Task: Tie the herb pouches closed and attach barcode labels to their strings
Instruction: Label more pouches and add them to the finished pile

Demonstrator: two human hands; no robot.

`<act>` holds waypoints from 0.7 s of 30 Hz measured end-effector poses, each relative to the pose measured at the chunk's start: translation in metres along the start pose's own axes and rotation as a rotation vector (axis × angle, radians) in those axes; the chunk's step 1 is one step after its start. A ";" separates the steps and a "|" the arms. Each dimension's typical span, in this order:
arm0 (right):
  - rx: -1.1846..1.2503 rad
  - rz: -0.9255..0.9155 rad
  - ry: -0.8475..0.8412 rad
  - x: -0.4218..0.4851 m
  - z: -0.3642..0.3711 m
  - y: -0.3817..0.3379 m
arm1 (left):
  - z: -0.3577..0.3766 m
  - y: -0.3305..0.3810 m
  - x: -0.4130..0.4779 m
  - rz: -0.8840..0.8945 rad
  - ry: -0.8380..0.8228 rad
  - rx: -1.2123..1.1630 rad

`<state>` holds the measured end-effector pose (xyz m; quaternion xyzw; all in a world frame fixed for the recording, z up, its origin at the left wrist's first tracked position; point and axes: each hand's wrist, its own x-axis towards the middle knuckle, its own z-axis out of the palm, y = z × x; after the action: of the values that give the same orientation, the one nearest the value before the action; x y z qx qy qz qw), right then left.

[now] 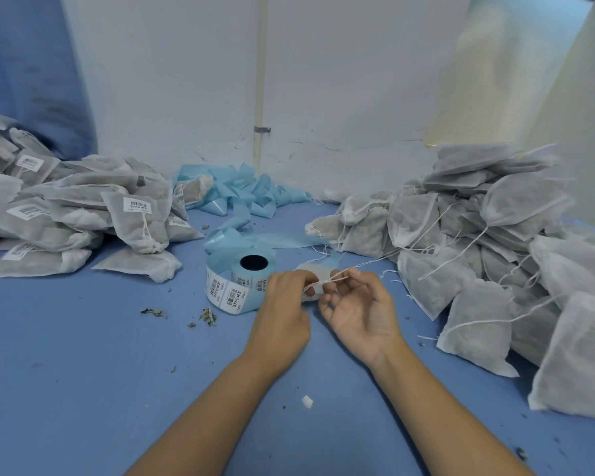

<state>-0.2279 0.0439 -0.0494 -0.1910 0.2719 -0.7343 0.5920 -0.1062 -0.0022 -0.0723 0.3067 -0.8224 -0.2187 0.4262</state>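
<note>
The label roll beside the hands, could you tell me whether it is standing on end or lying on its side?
Standing on end: the label roll shows its dark core hole facing upward, with barcode labels wrapping its outer side.

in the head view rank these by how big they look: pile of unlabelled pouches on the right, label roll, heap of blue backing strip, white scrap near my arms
1. pile of unlabelled pouches, though nearness to the camera enlarges it
2. heap of blue backing strip
3. label roll, close to the heap in apparent size
4. white scrap
</note>
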 end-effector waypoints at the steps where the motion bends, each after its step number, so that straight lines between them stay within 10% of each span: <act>1: 0.001 0.013 -0.045 -0.001 0.001 0.000 | 0.000 0.000 0.000 0.023 0.013 0.027; 9: 0.008 0.055 -0.238 -0.005 0.003 0.000 | -0.007 0.000 0.010 -0.083 0.255 -0.155; 21: -0.407 -0.178 0.133 -0.002 0.008 0.010 | -0.019 0.020 0.025 -0.379 0.601 -0.636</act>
<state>-0.2154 0.0425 -0.0495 -0.2808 0.4350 -0.7245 0.4550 -0.1077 -0.0067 -0.0357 0.3555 -0.4846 -0.4349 0.6706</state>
